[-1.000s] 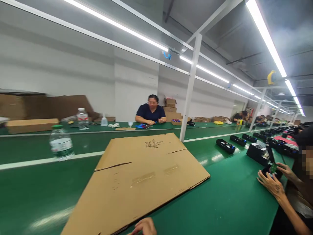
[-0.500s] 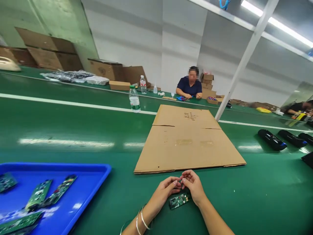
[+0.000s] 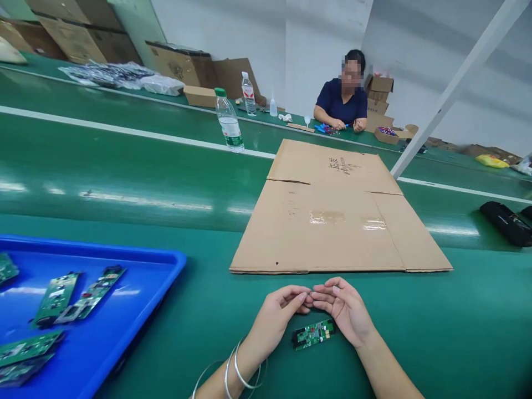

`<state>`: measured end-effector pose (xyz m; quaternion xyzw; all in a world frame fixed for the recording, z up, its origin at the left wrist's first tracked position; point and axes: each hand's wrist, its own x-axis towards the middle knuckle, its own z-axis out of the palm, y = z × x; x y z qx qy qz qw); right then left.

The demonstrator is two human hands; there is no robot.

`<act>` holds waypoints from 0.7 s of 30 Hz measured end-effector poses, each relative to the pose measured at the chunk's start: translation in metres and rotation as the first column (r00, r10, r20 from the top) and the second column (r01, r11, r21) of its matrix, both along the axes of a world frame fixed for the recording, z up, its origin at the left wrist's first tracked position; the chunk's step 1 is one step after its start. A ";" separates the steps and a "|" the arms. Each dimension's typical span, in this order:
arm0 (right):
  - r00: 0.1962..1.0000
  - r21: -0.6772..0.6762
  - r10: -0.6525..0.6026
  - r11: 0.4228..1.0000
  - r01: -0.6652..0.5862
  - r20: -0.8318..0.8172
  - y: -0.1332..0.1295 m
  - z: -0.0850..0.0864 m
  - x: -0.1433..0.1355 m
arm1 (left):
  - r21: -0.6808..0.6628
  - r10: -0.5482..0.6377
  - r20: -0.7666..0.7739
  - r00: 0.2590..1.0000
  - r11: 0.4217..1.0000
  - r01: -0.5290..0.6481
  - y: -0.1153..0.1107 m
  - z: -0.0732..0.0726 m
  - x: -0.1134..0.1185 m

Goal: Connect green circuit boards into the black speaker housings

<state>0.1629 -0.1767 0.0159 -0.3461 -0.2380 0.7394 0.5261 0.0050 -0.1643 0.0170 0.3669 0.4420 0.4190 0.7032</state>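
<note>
My left hand (image 3: pixel 279 311), silver bangles on its wrist, has thumb and index finger pressed together. Something tiny and dark may be between the tips, too small to name. Meeting those fingertips is my right hand (image 3: pixel 347 311), its palm turned partly up and its fingers loosely curved, with the thumb apart from them. Just below both hands, a green circuit board (image 3: pixel 313 333) with small components lies flat on the green table (image 3: pixel 415 316). Neither hand touches the board.
A flattened cardboard box (image 3: pixel 332 238) lies beyond my hands. At left is a blue tray (image 3: pixel 137 310) with several circuit boards (image 3: pixel 56 296). A water bottle (image 3: pixel 229 124) stands behind, black cases (image 3: pixel 505 223) at right. Another person (image 3: pixel 341 105) sits across, near a slanted post (image 3: pixel 457 91).
My right thumb has moved away from its fingers and the palm has turned up. The left hand keeps its pinch. The view has tilted down; the board stays on the table.
</note>
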 end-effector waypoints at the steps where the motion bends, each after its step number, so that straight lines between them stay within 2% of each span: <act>1: 1.000 -0.003 0.004 1.000 -0.004 0.000 0.000 0.001 0.000 | 0.001 -0.001 -0.004 1.000 1.000 0.001 0.000 0.000 0.000; 21: 0.993 0.057 0.070 0.996 -0.075 0.093 -0.003 0.005 -0.002 | 0.068 -0.014 -0.155 0.988 0.997 0.025 -0.004 0.006 0.000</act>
